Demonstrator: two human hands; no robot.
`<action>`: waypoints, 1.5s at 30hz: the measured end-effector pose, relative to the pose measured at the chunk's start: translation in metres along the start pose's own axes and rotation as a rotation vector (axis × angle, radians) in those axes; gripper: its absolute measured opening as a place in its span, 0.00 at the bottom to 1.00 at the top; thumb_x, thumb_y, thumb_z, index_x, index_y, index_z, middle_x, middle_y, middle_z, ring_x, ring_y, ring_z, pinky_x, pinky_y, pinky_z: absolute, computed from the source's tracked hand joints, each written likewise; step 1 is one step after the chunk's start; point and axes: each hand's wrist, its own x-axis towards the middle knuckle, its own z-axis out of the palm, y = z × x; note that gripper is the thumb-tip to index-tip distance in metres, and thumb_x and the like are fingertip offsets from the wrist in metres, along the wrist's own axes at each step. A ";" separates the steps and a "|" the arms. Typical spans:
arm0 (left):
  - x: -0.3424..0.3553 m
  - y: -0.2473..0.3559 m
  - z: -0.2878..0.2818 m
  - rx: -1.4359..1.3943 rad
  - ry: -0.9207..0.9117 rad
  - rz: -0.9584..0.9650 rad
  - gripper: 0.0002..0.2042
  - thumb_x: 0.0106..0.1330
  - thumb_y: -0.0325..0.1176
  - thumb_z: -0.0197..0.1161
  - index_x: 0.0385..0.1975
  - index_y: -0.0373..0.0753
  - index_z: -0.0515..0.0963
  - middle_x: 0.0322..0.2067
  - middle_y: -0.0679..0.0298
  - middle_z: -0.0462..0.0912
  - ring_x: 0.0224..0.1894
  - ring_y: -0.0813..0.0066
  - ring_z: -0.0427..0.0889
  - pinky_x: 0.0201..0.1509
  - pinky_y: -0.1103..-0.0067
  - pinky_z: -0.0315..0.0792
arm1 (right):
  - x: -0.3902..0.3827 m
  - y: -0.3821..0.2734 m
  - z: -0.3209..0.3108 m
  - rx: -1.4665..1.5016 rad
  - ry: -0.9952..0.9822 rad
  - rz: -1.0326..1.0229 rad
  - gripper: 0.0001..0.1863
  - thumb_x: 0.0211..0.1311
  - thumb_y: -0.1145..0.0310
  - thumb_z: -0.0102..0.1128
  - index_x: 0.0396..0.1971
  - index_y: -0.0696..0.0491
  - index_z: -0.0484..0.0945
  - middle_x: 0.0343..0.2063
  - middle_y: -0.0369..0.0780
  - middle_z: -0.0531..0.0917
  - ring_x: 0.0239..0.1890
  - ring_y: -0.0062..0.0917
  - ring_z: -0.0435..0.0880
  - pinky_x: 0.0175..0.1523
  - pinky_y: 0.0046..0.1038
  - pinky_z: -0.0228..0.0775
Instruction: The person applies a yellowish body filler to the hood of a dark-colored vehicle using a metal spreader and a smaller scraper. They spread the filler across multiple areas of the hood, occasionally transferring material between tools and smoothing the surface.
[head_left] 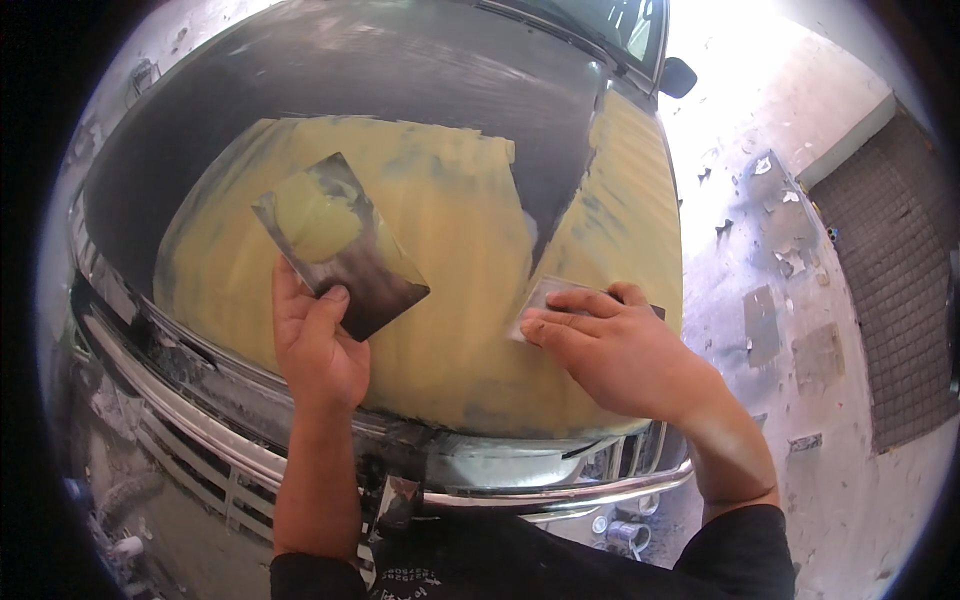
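Observation:
My left hand (318,350) grips the lower end of a dark square-cornered mixing plate (385,285), tilted above the car hood, with a blob of greenish-yellow paste (316,215) on its upper part. My right hand (610,355) is closed on a thin, pale flat spreader (540,300), held at the hood's right side beside a dark strip. The hood (170,170) is dark, with broad streaky areas of yellow coating (450,210) over its front and right parts. Part of the spreader is hidden under my fingers.
The chrome front bar (200,430) runs below the hood. The windscreen (600,25) and a side mirror (678,78) are at the top. On the right are a pale, stained floor (720,160) with scraps and a dark quilted mat (890,280). Metal cans (628,535) lie low beside the bumper.

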 end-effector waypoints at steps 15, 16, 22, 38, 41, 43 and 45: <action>0.002 -0.004 -0.001 -0.004 0.030 -0.020 0.29 0.57 0.16 0.46 0.62 0.32 0.58 0.57 0.56 0.69 0.59 0.65 0.69 0.64 0.70 0.63 | 0.015 0.008 -0.007 0.070 -0.035 -0.001 0.21 0.56 0.75 0.52 0.52 0.50 0.72 0.53 0.32 0.78 0.59 0.26 0.70 0.51 0.42 0.65; 0.001 -0.003 0.001 0.000 0.034 -0.024 0.29 0.57 0.16 0.46 0.62 0.32 0.58 0.57 0.56 0.69 0.59 0.65 0.69 0.64 0.70 0.63 | 0.016 0.008 -0.005 0.087 -0.023 -0.009 0.21 0.56 0.75 0.52 0.52 0.50 0.72 0.52 0.32 0.78 0.59 0.26 0.71 0.50 0.41 0.65; 0.000 -0.006 0.000 0.008 0.026 -0.014 0.29 0.57 0.16 0.45 0.62 0.32 0.58 0.57 0.55 0.69 0.59 0.65 0.69 0.65 0.69 0.63 | 0.001 0.007 0.003 0.057 -0.039 0.015 0.19 0.59 0.73 0.51 0.51 0.46 0.74 0.51 0.31 0.79 0.59 0.26 0.72 0.55 0.36 0.61; 0.000 -0.002 0.005 0.068 0.095 -0.052 0.32 0.55 0.17 0.45 0.65 0.32 0.54 0.59 0.55 0.66 0.61 0.63 0.66 0.66 0.70 0.59 | 0.077 0.093 -0.024 0.198 -0.081 0.075 0.20 0.61 0.73 0.52 0.55 0.52 0.70 0.50 0.42 0.77 0.58 0.37 0.70 0.58 0.38 0.64; 0.000 -0.005 -0.001 0.042 0.060 -0.035 0.32 0.55 0.17 0.45 0.65 0.32 0.54 0.59 0.55 0.66 0.62 0.63 0.66 0.67 0.70 0.59 | 0.089 0.089 -0.027 0.207 -0.174 0.122 0.21 0.61 0.73 0.52 0.55 0.51 0.70 0.51 0.42 0.77 0.58 0.37 0.70 0.59 0.38 0.64; -0.001 -0.007 -0.004 0.044 0.046 -0.018 0.32 0.56 0.17 0.45 0.65 0.32 0.54 0.59 0.55 0.66 0.62 0.63 0.66 0.67 0.69 0.59 | 0.089 0.082 -0.026 0.198 -0.231 0.164 0.21 0.61 0.73 0.53 0.55 0.51 0.70 0.51 0.41 0.77 0.59 0.36 0.70 0.59 0.38 0.63; -0.002 -0.006 -0.003 0.070 0.059 -0.007 0.32 0.56 0.17 0.45 0.65 0.33 0.54 0.59 0.55 0.66 0.62 0.63 0.66 0.67 0.69 0.59 | 0.080 0.080 -0.020 0.193 -0.205 0.128 0.21 0.60 0.73 0.53 0.55 0.51 0.70 0.52 0.40 0.77 0.59 0.35 0.70 0.59 0.38 0.63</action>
